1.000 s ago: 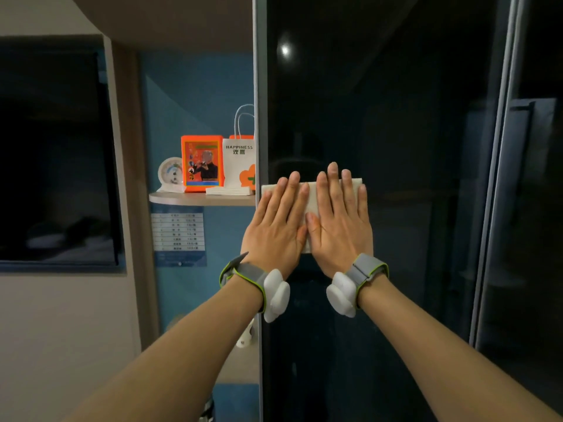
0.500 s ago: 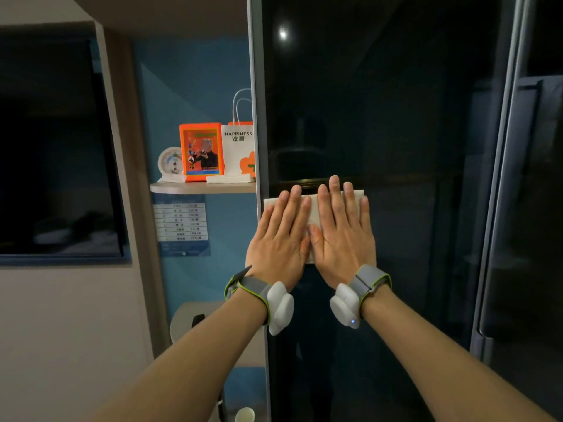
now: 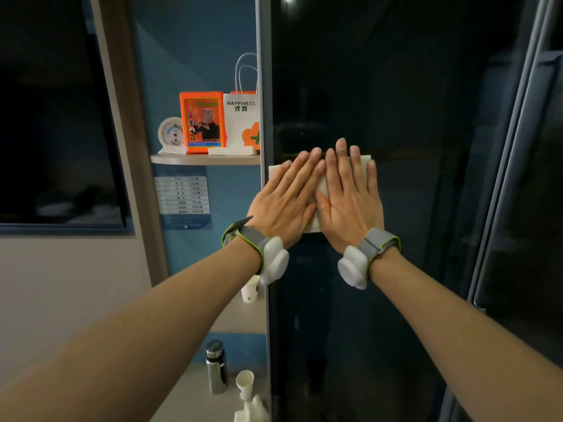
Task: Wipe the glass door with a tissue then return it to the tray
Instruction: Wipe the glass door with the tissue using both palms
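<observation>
A dark glass door [image 3: 396, 86] fills the middle and right of the view. A white folded tissue [image 3: 319, 190] lies flat against it near its left edge. My left hand [image 3: 283, 202] and my right hand [image 3: 350, 199] press side by side on the tissue, palms flat, fingers pointing up and held together. Most of the tissue is hidden under them; only its top corners and a strip between the thumbs show. No tray is in view.
The door's grey frame edge [image 3: 263, 86] runs just left of my hands. A shelf [image 3: 204, 159] behind it holds an orange box [image 3: 202, 121], a white paper bag [image 3: 242, 120] and a small dial [image 3: 171, 135]. Lower down stand a steel bottle [image 3: 217, 367] and paper cups [image 3: 245, 382].
Both hands have slid the tissue down the glass, and the view has tipped downward, bringing the lower shelves, bottle and cups into sight.
</observation>
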`<control>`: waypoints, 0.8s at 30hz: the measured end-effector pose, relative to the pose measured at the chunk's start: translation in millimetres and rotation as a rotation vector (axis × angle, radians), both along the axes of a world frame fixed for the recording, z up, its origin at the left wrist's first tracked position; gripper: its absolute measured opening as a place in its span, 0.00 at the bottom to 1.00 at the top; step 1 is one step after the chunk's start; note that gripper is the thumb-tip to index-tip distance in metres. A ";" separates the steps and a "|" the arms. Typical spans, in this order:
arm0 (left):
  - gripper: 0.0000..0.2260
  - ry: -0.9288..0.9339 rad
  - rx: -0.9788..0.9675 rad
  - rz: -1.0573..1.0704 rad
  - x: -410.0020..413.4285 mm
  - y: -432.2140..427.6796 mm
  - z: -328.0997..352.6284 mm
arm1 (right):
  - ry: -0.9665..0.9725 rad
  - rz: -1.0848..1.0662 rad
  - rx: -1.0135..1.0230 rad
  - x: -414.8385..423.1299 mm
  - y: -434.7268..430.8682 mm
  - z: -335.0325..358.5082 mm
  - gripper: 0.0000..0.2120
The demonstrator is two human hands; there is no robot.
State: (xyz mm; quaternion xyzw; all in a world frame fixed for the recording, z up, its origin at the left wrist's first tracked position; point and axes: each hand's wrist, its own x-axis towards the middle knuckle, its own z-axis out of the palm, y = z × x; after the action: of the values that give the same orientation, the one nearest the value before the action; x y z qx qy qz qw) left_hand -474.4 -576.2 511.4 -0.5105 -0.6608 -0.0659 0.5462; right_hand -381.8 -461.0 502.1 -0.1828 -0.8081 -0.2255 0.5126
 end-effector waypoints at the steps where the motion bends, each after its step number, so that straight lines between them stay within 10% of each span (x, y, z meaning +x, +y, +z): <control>1: 0.26 -0.011 0.008 0.008 0.9 1.3 2.6 | -0.008 -0.003 0.015 1.0 1.9 3.8 0.29; 24: 0.26 0.000 0.017 -0.020 54.5 63.4 49.5 | 0.005 -0.084 -0.024 58.1 57.1 53.2 0.31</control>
State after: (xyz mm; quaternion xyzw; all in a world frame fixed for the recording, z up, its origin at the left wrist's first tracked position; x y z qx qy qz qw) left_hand -419.9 -512.8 561.0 -0.5123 -0.6551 -0.0770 0.5499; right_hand -323.7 -403.9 555.4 -0.2230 -0.8011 -0.2368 0.5024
